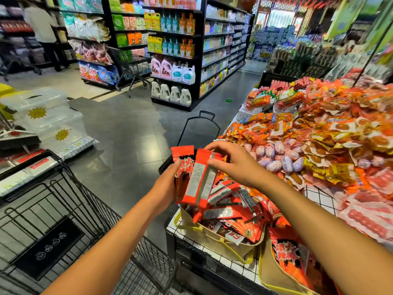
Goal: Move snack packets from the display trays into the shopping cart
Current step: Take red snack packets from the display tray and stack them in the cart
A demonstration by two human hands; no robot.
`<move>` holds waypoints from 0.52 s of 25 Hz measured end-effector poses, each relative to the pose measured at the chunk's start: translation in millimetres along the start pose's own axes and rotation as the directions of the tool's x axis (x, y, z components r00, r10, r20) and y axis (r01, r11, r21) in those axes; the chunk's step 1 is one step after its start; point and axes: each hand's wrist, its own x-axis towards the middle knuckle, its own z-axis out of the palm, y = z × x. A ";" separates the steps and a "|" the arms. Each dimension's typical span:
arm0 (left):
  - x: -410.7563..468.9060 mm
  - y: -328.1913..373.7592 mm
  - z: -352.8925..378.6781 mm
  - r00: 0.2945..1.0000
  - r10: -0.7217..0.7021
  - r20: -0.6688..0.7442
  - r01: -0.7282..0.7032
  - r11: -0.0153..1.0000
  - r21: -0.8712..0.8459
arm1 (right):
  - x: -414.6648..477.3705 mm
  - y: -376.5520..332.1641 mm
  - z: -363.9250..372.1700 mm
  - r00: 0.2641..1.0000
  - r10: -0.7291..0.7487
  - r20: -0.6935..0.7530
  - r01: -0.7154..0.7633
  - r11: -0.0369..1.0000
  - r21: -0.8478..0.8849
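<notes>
- Shopping cart (89, 201), lower left of frame, wire basket just beside the display.
- Left hand (168, 184) grips a bunch of red snack packets (197, 182), mid-frame, above the beige display tray (212, 241) (more packets heaped inside).
- Right hand (236, 165) pinches the bunch's top edge.
- Far: stocked shelves (176, 50), upper centre.

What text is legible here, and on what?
"火辣", partly covered: held red packets, gripped by left hand, right hand pinching their top.
"火辣", likely: loose packet in beige bag.
Back labels, shelf bottles, blue bags: too blurred.
</notes>
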 end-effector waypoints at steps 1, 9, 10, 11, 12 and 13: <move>-4.0 -1.7 7.3 0.998 -0.023 0.064 0.022 1.000 0.009 | 4.8 -0.8 8.4 1.000 0.010 0.003 -0.010 0.999 0.034; -15.9 -37.5 -17.8 0.994 0.022 -0.105 -0.007 0.991 0.137 | -6.3 38.5 55.9 0.996 0.091 -0.004 -0.088 0.959 -0.270; -17.5 -39.7 -22.8 0.989 0.021 -0.148 -0.002 0.992 0.122 | -16.4 45.6 61.9 0.985 0.115 0.125 -0.056 0.915 -0.399; -17.5 -42.7 -27.4 0.982 0.019 -0.186 0.000 0.995 0.103 | -26.9 52.8 68.7 0.959 0.143 0.246 0.007 0.853 -0.523; -18.5 -44.8 -31.1 0.976 0.018 -0.215 0.002 0.996 0.093 | -36.9 58.3 75.7 0.927 0.172 0.334 0.075 0.787 -0.612; -18.7 -47.5 -34.3 0.971 0.021 -0.236 0.001 0.996 0.090 | -44.6 62.4 81.5 0.906 0.187 0.381 0.126 0.738 -0.662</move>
